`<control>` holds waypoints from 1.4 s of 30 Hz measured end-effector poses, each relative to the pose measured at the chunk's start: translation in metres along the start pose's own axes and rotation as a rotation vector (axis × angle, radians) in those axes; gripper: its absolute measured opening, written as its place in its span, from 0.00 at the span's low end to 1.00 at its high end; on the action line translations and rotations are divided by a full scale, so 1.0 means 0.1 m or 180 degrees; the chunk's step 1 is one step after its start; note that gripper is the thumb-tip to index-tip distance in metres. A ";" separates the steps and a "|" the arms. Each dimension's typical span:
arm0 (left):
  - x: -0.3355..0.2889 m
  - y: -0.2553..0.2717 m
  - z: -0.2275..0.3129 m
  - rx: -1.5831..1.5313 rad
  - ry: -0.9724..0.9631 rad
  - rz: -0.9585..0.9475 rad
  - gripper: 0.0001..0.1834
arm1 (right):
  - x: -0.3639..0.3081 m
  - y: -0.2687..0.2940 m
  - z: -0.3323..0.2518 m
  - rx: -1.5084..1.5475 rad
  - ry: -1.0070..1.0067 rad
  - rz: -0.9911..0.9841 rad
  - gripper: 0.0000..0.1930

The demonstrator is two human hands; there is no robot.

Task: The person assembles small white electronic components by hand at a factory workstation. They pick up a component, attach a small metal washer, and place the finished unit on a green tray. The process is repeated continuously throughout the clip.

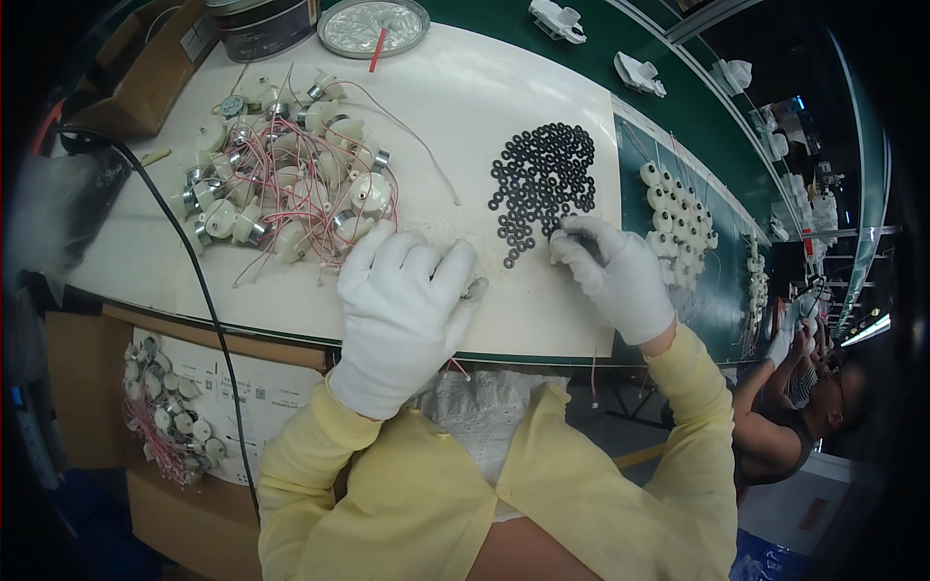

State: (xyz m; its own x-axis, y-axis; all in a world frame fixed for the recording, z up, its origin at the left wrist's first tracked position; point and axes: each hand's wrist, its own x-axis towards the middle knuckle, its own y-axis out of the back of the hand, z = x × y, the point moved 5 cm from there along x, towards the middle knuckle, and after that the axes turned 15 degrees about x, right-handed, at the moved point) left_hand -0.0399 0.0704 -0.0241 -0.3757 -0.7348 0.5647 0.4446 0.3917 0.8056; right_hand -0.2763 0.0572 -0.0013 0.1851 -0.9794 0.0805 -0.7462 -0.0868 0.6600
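My left hand (pixel 402 315), in a white glove, is closed at the table's front edge. A bit of grey metal shows at its fingertips, and a red-and-white wire end (pixel 457 368) hangs below, so it grips a small wired motor mostly hidden by the glove. My right hand (pixel 610 271), also gloved, pinches at the lower right edge of a spread of small black rings (pixel 544 174); a dark ring shows at its fingertips. Left of the rings, beyond my left hand, lies a heap of white-and-metal motors (pixel 291 179) with tangled red and white wires.
A round tin lid of pale grease (pixel 373 27) with a red stick stands at the back, beside a dark tin (pixel 262 29) and a cardboard box (pixel 145 73). Rows of white motors (pixel 678 218) stand at right. A black cable (pixel 194 252) crosses the left. A person (pixel 799 426) works at far right.
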 end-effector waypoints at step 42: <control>0.00 0.01 0.02 0.0106 0.0039 -0.0032 0.18 | -0.31 0.08 -0.29 -0.1751 0.0665 -0.0425 0.10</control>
State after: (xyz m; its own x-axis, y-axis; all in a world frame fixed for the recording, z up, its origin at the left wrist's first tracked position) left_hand -0.0407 0.0717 -0.0234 -0.3698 -0.7455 0.5545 0.4134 0.4025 0.8168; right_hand -0.2698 0.0925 0.0233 0.4178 -0.9051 0.0786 -0.2780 -0.0449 0.9595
